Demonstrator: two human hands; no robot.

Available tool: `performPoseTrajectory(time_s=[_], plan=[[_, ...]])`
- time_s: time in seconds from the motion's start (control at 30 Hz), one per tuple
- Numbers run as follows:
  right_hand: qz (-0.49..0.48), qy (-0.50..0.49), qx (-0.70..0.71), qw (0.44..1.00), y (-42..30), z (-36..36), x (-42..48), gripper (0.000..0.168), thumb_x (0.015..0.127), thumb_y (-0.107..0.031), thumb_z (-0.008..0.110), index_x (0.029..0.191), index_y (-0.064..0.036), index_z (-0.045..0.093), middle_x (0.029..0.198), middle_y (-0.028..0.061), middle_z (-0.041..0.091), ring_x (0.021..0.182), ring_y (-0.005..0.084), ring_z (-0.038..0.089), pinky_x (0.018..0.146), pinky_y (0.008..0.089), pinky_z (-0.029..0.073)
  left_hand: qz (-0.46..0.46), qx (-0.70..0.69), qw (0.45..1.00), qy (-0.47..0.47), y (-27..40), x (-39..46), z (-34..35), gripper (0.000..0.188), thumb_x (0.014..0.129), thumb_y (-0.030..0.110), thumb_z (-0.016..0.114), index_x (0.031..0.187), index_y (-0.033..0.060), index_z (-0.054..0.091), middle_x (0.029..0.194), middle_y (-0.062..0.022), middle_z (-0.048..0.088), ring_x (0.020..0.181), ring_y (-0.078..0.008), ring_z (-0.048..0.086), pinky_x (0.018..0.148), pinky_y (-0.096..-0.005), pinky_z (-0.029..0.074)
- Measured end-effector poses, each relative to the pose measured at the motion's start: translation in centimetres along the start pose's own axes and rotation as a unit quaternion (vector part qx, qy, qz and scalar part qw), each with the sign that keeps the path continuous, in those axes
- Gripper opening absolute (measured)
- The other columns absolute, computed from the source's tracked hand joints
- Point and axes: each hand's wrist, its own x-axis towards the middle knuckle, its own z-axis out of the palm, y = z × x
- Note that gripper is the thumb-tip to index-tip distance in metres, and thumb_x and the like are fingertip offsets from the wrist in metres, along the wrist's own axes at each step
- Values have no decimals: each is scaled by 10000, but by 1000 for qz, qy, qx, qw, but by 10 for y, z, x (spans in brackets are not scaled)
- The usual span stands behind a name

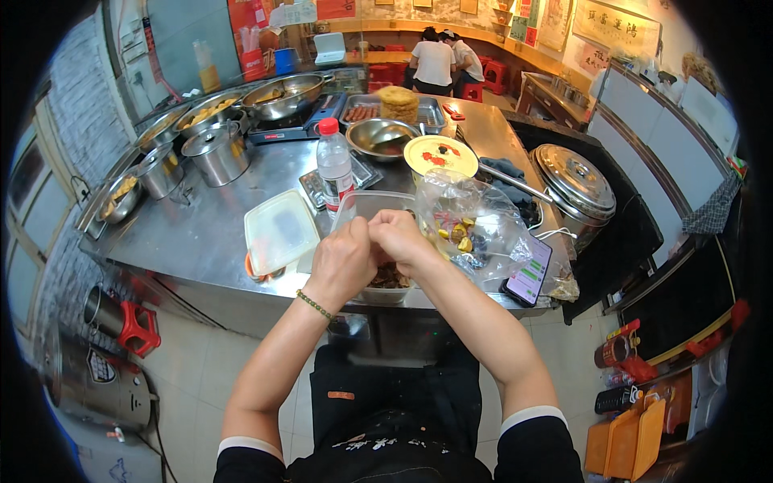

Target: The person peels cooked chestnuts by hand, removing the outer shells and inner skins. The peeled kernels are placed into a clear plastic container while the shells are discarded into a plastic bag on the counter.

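Observation:
My left hand (344, 259) and my right hand (401, 238) meet at the fingertips above a clear plastic container (386, 296), which holds dark brown pieces. The fingers are closed together; whatever may be between them is hidden. To the right lies a clear plastic bag (501, 232) with yellow and dark pieces in or under it. A translucent plastic lid (281, 232) rests left of my hands. Behind them stands a plastic bottle with a red cap (334, 163).
A phone (529, 271) lies at the counter's front edge. A yellow-lidded enamel pot (439, 156), a steel bowl (381, 140) and a gas stove (296, 124) stand behind. Steel pots (216, 158) line the left. Two people (433, 60) sit in the background.

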Motion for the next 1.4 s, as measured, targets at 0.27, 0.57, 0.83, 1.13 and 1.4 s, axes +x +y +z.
performPoseTrajectory(time_s=[0.27, 0.57, 0.83, 1.13, 1.4], plan=[[4, 0, 17, 1000, -12, -3, -12, 76, 705, -20, 648, 704, -5, 574, 679, 61, 599, 571, 128, 557, 451, 275, 444, 0, -74, 997, 19, -1, 1, -6, 233, 720, 77, 700, 900, 34, 559, 742, -175, 607, 675, -375, 617, 578, -427, 497], [-1, 10, -20, 1000, -2, -1, 0, 67, 722, -22, 602, 662, -16, 571, 665, 37, 584, 569, 99, 511, 478, 268, 417, 21, -14, 1000, -9, 0, 3, -4, 220, 696, 24, 632, 828, 6, 457, 736, -179, 567, 666, -373, 603, 591, -440, 509], [-20, 24, -20, 999, -3, 0, 1, 76, 713, -18, 589, 641, -21, 565, 649, 24, 574, 562, 95, 487, 477, 273, 397, 22, -17, 1000, -5, -2, 4, 0, 270, 661, 16, 647, 842, 8, 447, 740, -174, 563, 664, -369, 606, 586, -434, 514], [-2, 6, -31, 1000, 3, -10, 7, 51, 705, 0, 591, 661, -20, 576, 648, 36, 578, 565, 101, 501, 487, 272, 416, 41, -51, 998, -22, -12, 8, 1, 180, 730, 36, 632, 869, -5, 525, 751, -188, 600, 661, -329, 635, 573, -420, 506], [75, -120, 56, 988, -17, -27, -14, 153, 765, 29, 614, 914, -3, 612, 892, 86, 648, 770, 178, 656, 709, 315, 590, -253, -493, 826, -106, -33, 13, -11, 186, 846, -56, 460, 966, -32, 599, 833, -49, 656, 701, -115, 641, 626, -226, 545]])
